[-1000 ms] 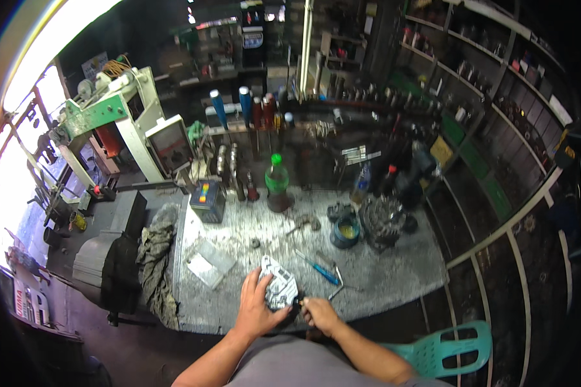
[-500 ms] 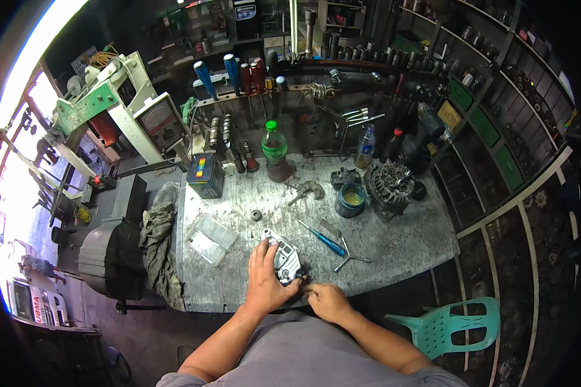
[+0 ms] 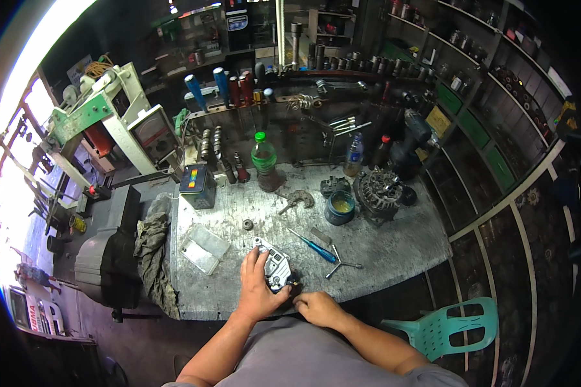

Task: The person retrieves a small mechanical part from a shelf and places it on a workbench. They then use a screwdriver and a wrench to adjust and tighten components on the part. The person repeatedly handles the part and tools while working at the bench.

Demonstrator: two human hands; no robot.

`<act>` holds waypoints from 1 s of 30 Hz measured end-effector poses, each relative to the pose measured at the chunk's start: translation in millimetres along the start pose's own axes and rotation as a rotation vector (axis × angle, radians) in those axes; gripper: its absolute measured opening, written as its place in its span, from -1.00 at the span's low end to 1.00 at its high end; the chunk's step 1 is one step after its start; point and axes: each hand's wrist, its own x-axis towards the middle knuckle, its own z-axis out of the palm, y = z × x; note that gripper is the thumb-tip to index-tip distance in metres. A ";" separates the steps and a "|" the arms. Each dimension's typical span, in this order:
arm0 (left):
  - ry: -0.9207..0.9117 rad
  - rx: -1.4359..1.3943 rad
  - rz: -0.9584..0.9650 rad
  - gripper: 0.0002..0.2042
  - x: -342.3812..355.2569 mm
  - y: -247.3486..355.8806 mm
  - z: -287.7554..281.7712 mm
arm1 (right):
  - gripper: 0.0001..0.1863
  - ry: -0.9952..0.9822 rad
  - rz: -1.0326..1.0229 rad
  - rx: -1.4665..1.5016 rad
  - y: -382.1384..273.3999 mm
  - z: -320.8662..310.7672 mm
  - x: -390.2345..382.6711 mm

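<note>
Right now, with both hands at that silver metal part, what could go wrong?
The silver metal part is near the bench's front edge; it might drop if the left hand slips.
The small round piece lies loose and could roll if bumped.
The open blue container has something yellowish inside that might spill if knocked.

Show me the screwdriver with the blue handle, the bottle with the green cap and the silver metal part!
Blue-handled screwdriver [image 3: 318, 249]: head view, on its handle.
Green-capped bottle [image 3: 264, 158]: head view, on its green upper body.
Silver metal part [image 3: 277, 265]: head view, on its upper face.
</note>
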 end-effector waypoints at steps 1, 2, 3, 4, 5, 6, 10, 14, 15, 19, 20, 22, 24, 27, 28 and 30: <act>0.005 -0.023 -0.005 0.05 -1.6 -1.3 -0.5 | -0.71 -0.049 -0.012 -0.013 10.0 -2.4 2.6; 0.010 -0.090 -0.034 0.04 -1.0 -3.9 -1.0 | -0.70 0.084 0.002 -0.123 21.7 -5.2 10.8; 0.024 -0.155 -0.056 0.03 -3.9 -6.5 -3.0 | -0.69 0.224 -0.045 -0.252 37.5 -13.8 16.3; 0.037 -0.219 -0.083 0.03 -6.7 -9.5 -5.1 | -0.69 0.348 -0.081 -0.380 54.0 -21.9 19.6; 0.063 -0.166 -0.095 -0.05 -11.5 -12.0 -8.6 | -0.70 0.393 -0.074 -0.548 69.9 -31.7 25.9; 0.077 -0.159 -0.105 -0.08 -13.9 -15.0 -10.9 | -0.71 0.422 -0.063 -0.717 85.0 -41.9 32.5; 0.175 -0.156 -0.160 -0.36 -21.8 -24.3 -24.6 | -0.83 0.332 -0.132 -0.839 123.7 -65.3 48.4; 0.183 -0.155 -0.166 -0.60 -11.3 -25.3 -33.8 | -0.79 0.240 -0.171 -0.760 124.4 -87.4 56.9; 0.174 -0.130 -0.147 -0.62 -5.5 -25.0 -34.9 | -0.77 0.229 -0.126 -0.730 116.5 -93.4 57.8; 0.070 -0.112 -0.137 -0.65 15.0 -23.3 -31.4 | -0.75 0.394 -0.186 -0.340 50.9 -119.0 55.5; 0.047 -0.132 -0.135 -0.64 17.0 -23.1 -28.5 | -0.74 0.313 -0.230 -0.292 27.3 -123.8 54.3; 0.067 -0.165 -0.143 -0.63 17.1 -24.4 -23.9 | -0.73 0.162 -0.308 -0.166 -22.6 -125.5 56.1; 0.082 -0.169 -0.141 -0.63 14.2 -27.3 -20.8 | -0.72 0.109 -0.490 -0.407 -67.9 -119.9 64.8; 0.093 -0.188 -0.114 -0.61 11.3 -31.7 -18.0 | -0.70 0.054 -0.700 -0.582 -113.5 -104.4 82.3; 0.098 -0.204 -0.101 -0.62 11.7 -33.1 -17.7 | -0.69 0.035 -0.742 -0.615 -123.1 -100.0 88.6; 0.111 -0.218 -0.069 -0.63 13.3 -34.5 -17.5 | -0.70 -0.023 -0.777 -0.721 -135.4 -92.8 98.4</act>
